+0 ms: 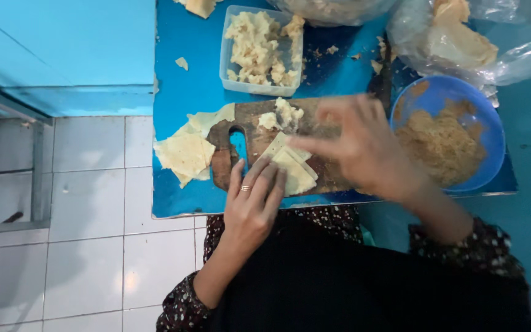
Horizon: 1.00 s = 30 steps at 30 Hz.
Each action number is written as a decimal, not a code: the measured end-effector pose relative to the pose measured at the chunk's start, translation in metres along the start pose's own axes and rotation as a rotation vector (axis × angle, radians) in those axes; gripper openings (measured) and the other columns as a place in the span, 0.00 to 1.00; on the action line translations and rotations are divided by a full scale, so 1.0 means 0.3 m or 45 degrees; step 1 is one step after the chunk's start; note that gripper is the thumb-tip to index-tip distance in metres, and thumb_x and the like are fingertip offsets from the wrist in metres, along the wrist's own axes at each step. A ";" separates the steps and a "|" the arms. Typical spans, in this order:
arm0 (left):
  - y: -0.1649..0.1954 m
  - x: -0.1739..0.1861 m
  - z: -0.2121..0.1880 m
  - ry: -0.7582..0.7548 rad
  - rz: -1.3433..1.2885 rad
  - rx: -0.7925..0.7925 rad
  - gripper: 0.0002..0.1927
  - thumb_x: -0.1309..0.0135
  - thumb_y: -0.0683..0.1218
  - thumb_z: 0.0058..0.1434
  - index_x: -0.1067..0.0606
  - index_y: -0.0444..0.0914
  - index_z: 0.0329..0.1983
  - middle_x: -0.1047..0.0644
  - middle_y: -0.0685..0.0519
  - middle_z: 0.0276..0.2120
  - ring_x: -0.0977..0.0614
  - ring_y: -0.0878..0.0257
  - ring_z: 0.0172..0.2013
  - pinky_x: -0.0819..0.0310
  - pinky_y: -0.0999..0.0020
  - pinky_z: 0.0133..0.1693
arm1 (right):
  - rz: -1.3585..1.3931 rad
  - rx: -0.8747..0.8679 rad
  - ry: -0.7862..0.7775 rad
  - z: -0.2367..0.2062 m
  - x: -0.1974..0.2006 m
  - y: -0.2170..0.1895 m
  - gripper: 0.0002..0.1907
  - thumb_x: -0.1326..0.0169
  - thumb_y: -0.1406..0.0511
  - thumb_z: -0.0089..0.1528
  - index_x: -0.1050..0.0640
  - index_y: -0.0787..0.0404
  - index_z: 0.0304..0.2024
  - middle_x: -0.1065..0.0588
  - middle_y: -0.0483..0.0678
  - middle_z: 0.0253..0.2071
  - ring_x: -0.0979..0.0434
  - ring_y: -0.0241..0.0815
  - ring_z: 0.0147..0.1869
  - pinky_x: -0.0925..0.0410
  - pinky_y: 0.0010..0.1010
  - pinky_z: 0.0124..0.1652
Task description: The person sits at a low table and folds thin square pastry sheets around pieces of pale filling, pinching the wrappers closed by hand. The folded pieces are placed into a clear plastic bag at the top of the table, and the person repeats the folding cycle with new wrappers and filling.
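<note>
Two hands work pale dough sheets on a wooden cutting board (265,150).
Left hand (254,203) presses flat, fingers spread, on a folded sheet (293,171); right hand (364,144), blurred, pinches its far edge.

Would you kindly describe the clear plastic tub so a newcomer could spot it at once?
Start at the blue table. Just beyond the dark wooden cutting board stands the rectangular clear tub, heaped with pale crumbly lumps. Unlike the round blue bowl of brown crumbs, it is see-through and square-cornered.
</note>
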<state>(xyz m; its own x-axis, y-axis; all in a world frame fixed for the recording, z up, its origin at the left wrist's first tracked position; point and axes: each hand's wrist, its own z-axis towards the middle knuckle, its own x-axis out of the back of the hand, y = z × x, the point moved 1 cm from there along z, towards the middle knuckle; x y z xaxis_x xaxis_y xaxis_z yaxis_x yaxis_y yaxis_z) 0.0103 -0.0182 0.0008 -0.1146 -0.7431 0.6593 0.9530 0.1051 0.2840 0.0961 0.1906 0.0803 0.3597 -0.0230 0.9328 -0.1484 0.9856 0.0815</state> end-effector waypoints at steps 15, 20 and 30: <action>0.000 -0.003 0.002 0.013 -0.029 -0.009 0.18 0.48 0.39 0.59 0.23 0.28 0.52 0.24 0.41 0.52 0.23 0.46 0.60 0.33 0.44 0.63 | -0.683 0.144 -0.019 -0.021 -0.074 -0.023 0.33 0.45 0.62 0.67 0.34 0.39 0.75 0.36 0.45 0.63 0.38 0.43 0.58 0.44 0.53 0.60; -0.005 0.000 0.006 0.030 -0.035 -0.016 0.18 0.49 0.39 0.59 0.23 0.28 0.52 0.24 0.41 0.52 0.23 0.47 0.59 0.32 0.44 0.62 | -0.601 0.063 0.002 -0.028 -0.048 -0.021 0.34 0.46 0.67 0.66 0.31 0.39 0.74 0.34 0.46 0.61 0.37 0.46 0.58 0.43 0.51 0.58; 0.003 0.008 0.010 0.036 -0.039 -0.014 0.17 0.47 0.38 0.59 0.23 0.29 0.52 0.25 0.41 0.51 0.23 0.47 0.59 0.32 0.46 0.62 | -0.147 -0.073 -0.016 -0.091 -0.002 -0.139 0.28 0.48 0.66 0.64 0.25 0.40 0.67 0.35 0.47 0.55 0.36 0.49 0.60 0.43 0.55 0.60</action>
<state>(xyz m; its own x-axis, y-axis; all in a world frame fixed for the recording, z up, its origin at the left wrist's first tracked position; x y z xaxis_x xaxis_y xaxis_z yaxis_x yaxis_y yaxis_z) 0.0100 -0.0177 0.0046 -0.1355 -0.7644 0.6303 0.9524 0.0749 0.2956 0.1271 0.1541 0.0666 0.3595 -0.1388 0.9228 -0.0536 0.9842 0.1689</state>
